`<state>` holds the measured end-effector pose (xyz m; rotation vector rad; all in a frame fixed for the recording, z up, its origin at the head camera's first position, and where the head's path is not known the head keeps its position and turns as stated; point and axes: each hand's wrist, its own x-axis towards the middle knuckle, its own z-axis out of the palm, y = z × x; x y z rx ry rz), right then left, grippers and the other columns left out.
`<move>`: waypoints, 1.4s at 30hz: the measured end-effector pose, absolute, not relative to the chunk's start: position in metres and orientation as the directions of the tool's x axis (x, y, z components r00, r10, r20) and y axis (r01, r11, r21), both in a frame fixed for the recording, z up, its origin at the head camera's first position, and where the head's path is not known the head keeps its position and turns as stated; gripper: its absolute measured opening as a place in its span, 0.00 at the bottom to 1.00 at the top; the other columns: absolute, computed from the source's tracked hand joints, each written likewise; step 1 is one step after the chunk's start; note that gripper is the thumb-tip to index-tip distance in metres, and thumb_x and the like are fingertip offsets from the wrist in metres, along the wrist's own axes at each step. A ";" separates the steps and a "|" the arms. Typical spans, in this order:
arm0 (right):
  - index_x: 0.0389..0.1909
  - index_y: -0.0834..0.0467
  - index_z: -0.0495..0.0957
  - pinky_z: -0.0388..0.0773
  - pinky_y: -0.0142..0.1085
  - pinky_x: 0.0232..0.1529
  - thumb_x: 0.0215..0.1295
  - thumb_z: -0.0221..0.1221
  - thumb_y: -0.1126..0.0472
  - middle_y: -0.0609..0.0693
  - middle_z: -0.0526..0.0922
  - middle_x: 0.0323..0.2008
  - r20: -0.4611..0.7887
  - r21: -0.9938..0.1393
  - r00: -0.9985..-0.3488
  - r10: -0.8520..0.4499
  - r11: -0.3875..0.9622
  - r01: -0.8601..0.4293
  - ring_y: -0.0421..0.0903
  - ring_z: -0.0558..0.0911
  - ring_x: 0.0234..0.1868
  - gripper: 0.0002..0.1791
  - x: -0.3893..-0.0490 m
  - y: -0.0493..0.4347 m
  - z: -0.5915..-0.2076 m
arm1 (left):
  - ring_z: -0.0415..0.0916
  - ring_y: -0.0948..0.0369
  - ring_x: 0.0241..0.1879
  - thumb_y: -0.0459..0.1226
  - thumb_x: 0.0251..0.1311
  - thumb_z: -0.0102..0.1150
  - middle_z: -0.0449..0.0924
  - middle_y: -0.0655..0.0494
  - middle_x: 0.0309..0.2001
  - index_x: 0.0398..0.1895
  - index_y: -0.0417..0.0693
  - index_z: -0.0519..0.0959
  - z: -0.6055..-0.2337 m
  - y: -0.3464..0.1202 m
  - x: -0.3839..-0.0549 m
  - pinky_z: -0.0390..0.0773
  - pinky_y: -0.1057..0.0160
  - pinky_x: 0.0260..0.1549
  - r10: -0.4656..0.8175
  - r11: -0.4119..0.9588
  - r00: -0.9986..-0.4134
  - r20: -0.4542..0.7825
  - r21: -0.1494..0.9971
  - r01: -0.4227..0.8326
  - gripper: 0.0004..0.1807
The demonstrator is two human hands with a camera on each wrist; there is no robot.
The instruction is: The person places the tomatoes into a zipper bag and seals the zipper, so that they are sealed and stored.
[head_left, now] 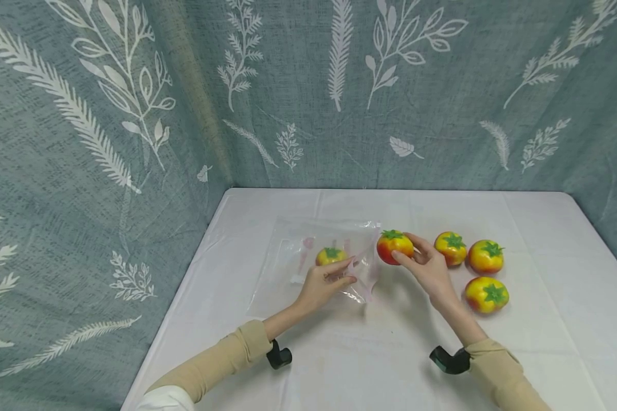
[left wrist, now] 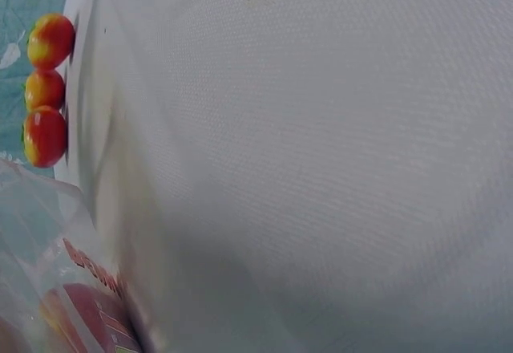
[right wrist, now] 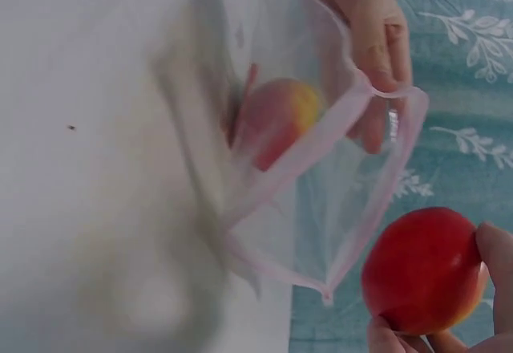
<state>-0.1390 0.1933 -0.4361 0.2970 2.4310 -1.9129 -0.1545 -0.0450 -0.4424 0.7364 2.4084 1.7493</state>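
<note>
A clear plastic zip bag (head_left: 283, 251) with a pink-edged mouth lies toward the left of the table. My left hand (head_left: 321, 285) pinches the bag at its mouth, which gapes open in the right wrist view. Inside the bag is a red-and-yellow fruit (right wrist: 276, 120) with a green star-shaped top. My right hand (head_left: 429, 271) grips another such fruit (head_left: 393, 246) between thumb and fingers, just right of the bag's mouth. In the right wrist view this held fruit (right wrist: 425, 269) is outside the bag, beside the pink rim (right wrist: 353, 265).
To the right of my right hand sit three more fruits of the same kind: one at the back (head_left: 449, 248), one beside it (head_left: 485, 257) and one nearer (head_left: 487, 294). A white cloth covers the table (head_left: 339, 365). Blue-green leaf-patterned curtains (head_left: 298, 103) hang behind and at the left.
</note>
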 end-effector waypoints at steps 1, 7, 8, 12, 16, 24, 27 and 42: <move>0.69 0.56 0.60 0.70 0.36 0.58 0.62 0.61 0.48 0.56 0.63 0.69 -0.152 -0.959 -0.980 0.125 0.221 0.177 0.53 0.67 0.68 0.38 -0.139 0.192 -0.438 | 0.81 0.47 0.43 0.29 0.51 0.66 0.81 0.38 0.48 0.52 0.34 0.77 -0.443 -0.045 -0.155 0.79 0.71 0.39 0.420 0.235 -0.881 0.217 0.912 0.337 0.23; 0.69 0.57 0.60 0.68 0.42 0.62 0.62 0.62 0.48 0.57 0.63 0.69 -0.194 -0.951 -0.976 0.102 0.224 0.213 0.54 0.66 0.68 0.38 -0.140 0.185 -0.454 | 0.81 0.48 0.42 0.29 0.51 0.67 0.82 0.39 0.47 0.53 0.34 0.77 -0.443 -0.045 -0.155 0.79 0.73 0.37 0.420 0.246 -0.881 0.218 0.907 0.342 0.23; 0.68 0.58 0.60 0.68 0.42 0.62 0.62 0.62 0.48 0.58 0.63 0.69 -0.193 -0.951 -0.976 0.097 0.224 0.211 0.55 0.67 0.68 0.38 -0.141 0.184 -0.456 | 0.81 0.48 0.42 0.29 0.51 0.67 0.82 0.39 0.47 0.53 0.34 0.78 -0.443 -0.045 -0.155 0.79 0.73 0.37 0.421 0.246 -0.881 0.218 0.907 0.343 0.23; 0.67 0.61 0.61 0.69 0.42 0.61 0.62 0.62 0.51 0.61 0.64 0.68 -0.170 -0.959 -0.983 0.071 0.216 0.182 0.56 0.69 0.66 0.36 -0.142 0.180 -0.464 | 0.81 0.49 0.44 0.29 0.51 0.67 0.81 0.39 0.48 0.53 0.35 0.78 -0.443 -0.045 -0.155 0.78 0.74 0.39 0.424 0.246 -0.879 0.220 0.905 0.346 0.23; 0.67 0.63 0.61 0.69 0.42 0.61 0.62 0.62 0.53 0.62 0.64 0.68 -0.163 -0.964 -0.986 0.040 0.207 0.168 0.56 0.71 0.64 0.36 -0.142 0.176 -0.469 | 0.81 0.49 0.43 0.29 0.51 0.66 0.81 0.39 0.48 0.53 0.34 0.77 -0.442 -0.045 -0.154 0.78 0.75 0.38 0.427 0.256 -0.875 0.230 0.897 0.360 0.23; 0.68 0.62 0.60 0.69 0.45 0.61 0.63 0.62 0.54 0.64 0.63 0.68 -0.182 -0.967 -0.983 -0.015 0.186 0.176 0.57 0.71 0.64 0.36 -0.141 0.168 -0.477 | 0.81 0.49 0.41 0.29 0.52 0.66 0.80 0.38 0.49 0.53 0.35 0.77 -0.442 -0.045 -0.154 0.77 0.75 0.39 0.425 0.258 -0.875 0.233 0.895 0.364 0.22; 0.68 0.61 0.61 0.69 0.47 0.62 0.62 0.62 0.54 0.63 0.63 0.68 -0.179 -0.966 -0.984 -0.025 0.195 0.171 0.58 0.70 0.64 0.36 -0.141 0.167 -0.480 | 0.81 0.50 0.41 0.29 0.52 0.66 0.81 0.38 0.49 0.53 0.35 0.78 -0.442 -0.045 -0.154 0.77 0.74 0.40 0.425 0.260 -0.875 0.234 0.894 0.365 0.23; 0.67 0.61 0.63 0.66 0.50 0.65 0.62 0.62 0.52 0.62 0.66 0.66 -0.161 -0.958 -0.984 -0.075 0.250 0.137 0.58 0.71 0.63 0.35 -0.148 0.162 -0.491 | 0.79 0.54 0.40 0.30 0.52 0.66 0.81 0.39 0.49 0.53 0.35 0.78 -0.441 -0.046 -0.153 0.76 0.75 0.38 0.420 0.261 -0.876 0.235 0.894 0.365 0.22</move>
